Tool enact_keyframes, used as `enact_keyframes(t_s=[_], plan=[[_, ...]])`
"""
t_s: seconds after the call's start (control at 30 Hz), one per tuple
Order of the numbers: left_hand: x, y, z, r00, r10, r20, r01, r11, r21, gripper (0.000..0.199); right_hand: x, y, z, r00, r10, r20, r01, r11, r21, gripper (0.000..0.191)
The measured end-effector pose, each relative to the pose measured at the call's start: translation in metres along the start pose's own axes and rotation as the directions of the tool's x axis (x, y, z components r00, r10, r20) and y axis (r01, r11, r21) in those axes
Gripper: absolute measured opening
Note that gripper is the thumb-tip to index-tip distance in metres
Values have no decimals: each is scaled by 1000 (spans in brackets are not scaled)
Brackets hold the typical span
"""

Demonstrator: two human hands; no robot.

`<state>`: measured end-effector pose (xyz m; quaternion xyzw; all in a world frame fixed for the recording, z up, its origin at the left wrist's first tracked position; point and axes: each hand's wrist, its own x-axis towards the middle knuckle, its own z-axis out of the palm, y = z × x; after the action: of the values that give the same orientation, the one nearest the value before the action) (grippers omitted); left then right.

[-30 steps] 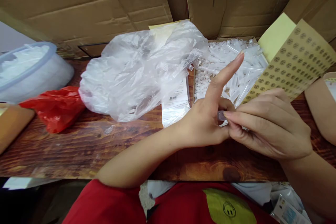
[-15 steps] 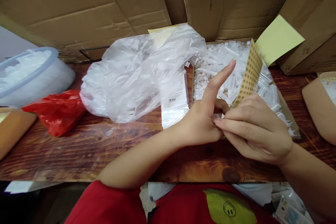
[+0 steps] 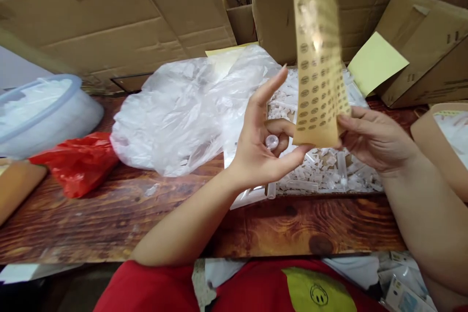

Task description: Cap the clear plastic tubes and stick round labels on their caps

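My left hand (image 3: 252, 153) has its fingers curled round a small clear plastic tube (image 3: 271, 142), whose round end shows in the palm. One finger points up and away. The thumb and a bent finger of that hand meet the lower left corner of a sticker sheet (image 3: 314, 83). This yellowish sheet carries rows of small oval stickers and stands upright, slightly curved. My right hand (image 3: 380, 139) pinches its lower right corner between thumb and fingers. Behind and below the sheet lies a tray of many small clear plastic pieces (image 3: 310, 170), partly hidden by the hands.
A crumpled clear plastic bag (image 3: 175, 112) lies left of the tray on the wooden table (image 3: 175, 224). Further left are a red bag (image 3: 76, 161) and a blue-rimmed tub (image 3: 54, 117). Cardboard boxes (image 3: 175, 5) line the back; a yellow paper (image 3: 378, 63) leans at right.
My right hand has moved away from the left palm and turned, bringing the sticker sheet up and left, with its printed face toward me. My left hand has shifted left, exposing the tube's end.
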<state>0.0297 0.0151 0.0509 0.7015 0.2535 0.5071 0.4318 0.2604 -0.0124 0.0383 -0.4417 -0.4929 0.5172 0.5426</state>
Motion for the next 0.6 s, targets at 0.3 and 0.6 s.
enact_keyframes(t_s=[0.3, 0.6], plan=[[13, -37, -19, 908, -104, 405, 63, 991, 114, 67, 9, 8, -15, 793, -336, -508, 249, 940, -233, 30], [16, -42, -18, 940, -157, 302, 110, 980, 166, 32, 1, 12, 1, 901, -243, -360, 208, 969, -132, 30]])
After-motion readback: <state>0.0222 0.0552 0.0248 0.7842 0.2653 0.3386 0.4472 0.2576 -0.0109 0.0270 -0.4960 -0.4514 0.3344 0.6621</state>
